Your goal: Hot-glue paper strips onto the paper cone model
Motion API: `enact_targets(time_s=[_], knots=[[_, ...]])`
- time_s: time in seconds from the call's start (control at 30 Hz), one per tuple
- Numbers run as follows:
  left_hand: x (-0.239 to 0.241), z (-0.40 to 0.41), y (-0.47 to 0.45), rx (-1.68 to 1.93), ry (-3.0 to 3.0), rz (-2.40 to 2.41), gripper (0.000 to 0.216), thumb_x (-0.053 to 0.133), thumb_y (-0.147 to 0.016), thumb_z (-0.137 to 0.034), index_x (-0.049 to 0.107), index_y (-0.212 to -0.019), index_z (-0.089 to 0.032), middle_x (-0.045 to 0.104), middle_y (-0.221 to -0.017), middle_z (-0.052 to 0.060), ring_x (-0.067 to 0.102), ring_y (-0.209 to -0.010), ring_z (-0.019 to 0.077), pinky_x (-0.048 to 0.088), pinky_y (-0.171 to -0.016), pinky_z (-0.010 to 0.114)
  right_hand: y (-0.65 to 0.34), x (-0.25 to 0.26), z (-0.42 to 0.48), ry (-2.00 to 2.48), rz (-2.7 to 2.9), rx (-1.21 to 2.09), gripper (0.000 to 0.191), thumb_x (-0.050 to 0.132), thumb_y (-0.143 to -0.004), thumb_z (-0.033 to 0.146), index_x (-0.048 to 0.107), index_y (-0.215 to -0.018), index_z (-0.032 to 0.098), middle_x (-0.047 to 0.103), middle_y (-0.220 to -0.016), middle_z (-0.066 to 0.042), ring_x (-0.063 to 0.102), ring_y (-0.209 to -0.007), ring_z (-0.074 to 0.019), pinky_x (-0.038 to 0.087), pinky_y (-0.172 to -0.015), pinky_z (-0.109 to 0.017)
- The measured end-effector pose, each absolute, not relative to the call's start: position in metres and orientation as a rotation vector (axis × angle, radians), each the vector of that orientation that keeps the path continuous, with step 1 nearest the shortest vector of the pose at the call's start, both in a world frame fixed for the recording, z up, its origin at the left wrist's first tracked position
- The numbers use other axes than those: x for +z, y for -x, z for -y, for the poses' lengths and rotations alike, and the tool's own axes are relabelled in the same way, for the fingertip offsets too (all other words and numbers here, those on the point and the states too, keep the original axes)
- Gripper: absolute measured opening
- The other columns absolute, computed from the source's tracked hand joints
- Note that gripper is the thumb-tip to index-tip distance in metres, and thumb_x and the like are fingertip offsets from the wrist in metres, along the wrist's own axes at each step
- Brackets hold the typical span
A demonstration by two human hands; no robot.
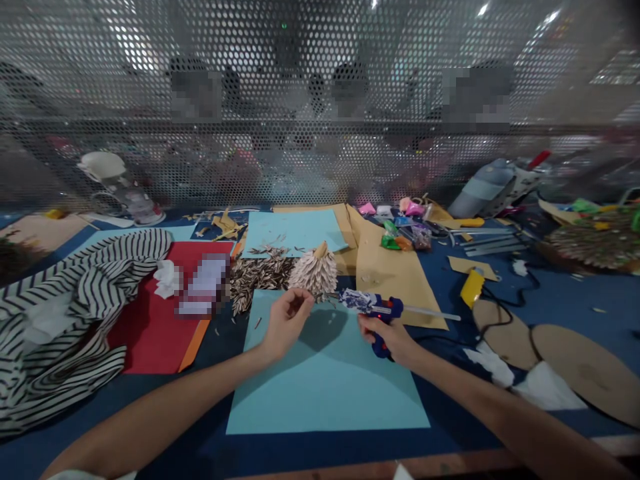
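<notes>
While the right hand (387, 335) was wrapped around the handle of a blue glue gun (376, 305), just right of the frame's centre, the left hand (287, 320) had its thumb and fingertips pinched together near the centre, close to the nozzle; whether a sliver of hull sat between them could not be told. Just above those fingertips stood a scale-covered cone (314, 275) with a bare tan tip, at the lower edge of a heap of striped seed hulls (260, 280).

The glue gun was probably light and stiff, though the long pale glue stick (433, 313) jutting from its back and the black cord (440, 341) trailing to the right could tug at it. Its handle was the place to hold; the wrapped front end was likely hot and best left alone. The cone looked nearly weightless and brittle, its overlapping scales apt to snap or come off under a squeeze, so the tan tip seemed the kinder grip. Loose hulls would be dry, thin and slippery, calling for a fingertip pinch by an end. Across the lower centre, the light-blue sheet (325, 393) lay flat on the bench (173, 427) and, being thin, might slide or crease.
</notes>
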State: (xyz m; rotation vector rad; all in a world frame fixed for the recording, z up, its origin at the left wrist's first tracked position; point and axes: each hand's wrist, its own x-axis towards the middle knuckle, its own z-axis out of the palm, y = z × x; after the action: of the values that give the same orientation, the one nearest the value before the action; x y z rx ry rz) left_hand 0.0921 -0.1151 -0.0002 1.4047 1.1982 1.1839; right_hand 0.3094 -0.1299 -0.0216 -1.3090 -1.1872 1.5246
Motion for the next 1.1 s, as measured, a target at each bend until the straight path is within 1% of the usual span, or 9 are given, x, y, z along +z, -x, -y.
enact_targets(time_s=[0.13, 0.33, 0.53, 0.73, 1.1], knots=[[-0.0007, 0.1148, -0.0923, 1.190, -1.406, -1.183, 0.028, 0.057, -0.082, -0.043, 0.056, -0.077, -0.016, 0.050, -0.064, -0.002, 0.045, -0.059, 0.0089, 0.036, -0.054, 0.020, -0.3107, -0.0269, 0.1301, 1.340, 1.176, 1.505, 0.034, 0.062, -0.066, 0.046, 0.050, -0.050, 0.019, 0.046, -0.045, 0.002, 0.036, -0.042, -0.0078, 0.026, -0.041, -0.024], [-0.0013, 0.1149, -0.0921, 1.200, -1.406, -1.161, 0.029, 0.058, -0.081, -0.044, 0.056, -0.076, -0.016, 0.050, -0.064, -0.002, 0.044, -0.059, 0.0088, 0.035, -0.054, 0.020, -0.3104, -0.0266, 0.1303, 1.381, 1.165, 1.504, 0.032, 0.062, -0.064, 0.046, 0.050, -0.050, 0.020, 0.045, -0.043, 0.002, 0.034, -0.041, -0.0080, 0.024, -0.040, -0.025], [-0.0022, 0.1148, -0.0924, 1.189, -1.374, -1.154, 0.028, 0.058, -0.081, -0.044, 0.056, -0.077, -0.016, 0.050, -0.064, -0.002, 0.044, -0.058, 0.0091, 0.034, -0.053, 0.020, -0.3081, -0.0206, 0.1305, 1.339, 1.155, 1.505, 0.027, 0.063, -0.061, 0.041, 0.050, -0.049, 0.020, 0.046, -0.045, 0.002, 0.037, -0.042, -0.0088, 0.028, -0.043, -0.026], [-0.0032, 0.1148, -0.0903, 1.170, -1.393, -1.134, 0.026, 0.057, -0.083, -0.042, 0.055, -0.078, -0.016, 0.049, -0.064, -0.002, 0.044, -0.057, 0.0086, 0.035, -0.053, 0.020, -0.3104, -0.0270, 0.1302, 1.380, 1.153, 1.508, 0.031, 0.062, -0.064, 0.041, 0.047, -0.046, 0.020, 0.045, -0.044, 0.002, 0.037, -0.042, -0.0084, 0.027, -0.043, -0.026], [-0.0042, 0.1136, -0.0898, 1.160, -1.368, -1.123, 0.026, 0.057, -0.083, -0.042, 0.054, -0.077, -0.016, 0.049, -0.064, -0.002, 0.044, -0.058, 0.0091, 0.035, -0.054, 0.020, -0.3088, -0.0243, 0.1304, 1.341, 1.177, 1.516, 0.027, 0.060, -0.063, 0.036, 0.047, -0.045, 0.020, 0.044, -0.045, 0.002, 0.036, -0.042, -0.0082, 0.028, -0.044, -0.026]])
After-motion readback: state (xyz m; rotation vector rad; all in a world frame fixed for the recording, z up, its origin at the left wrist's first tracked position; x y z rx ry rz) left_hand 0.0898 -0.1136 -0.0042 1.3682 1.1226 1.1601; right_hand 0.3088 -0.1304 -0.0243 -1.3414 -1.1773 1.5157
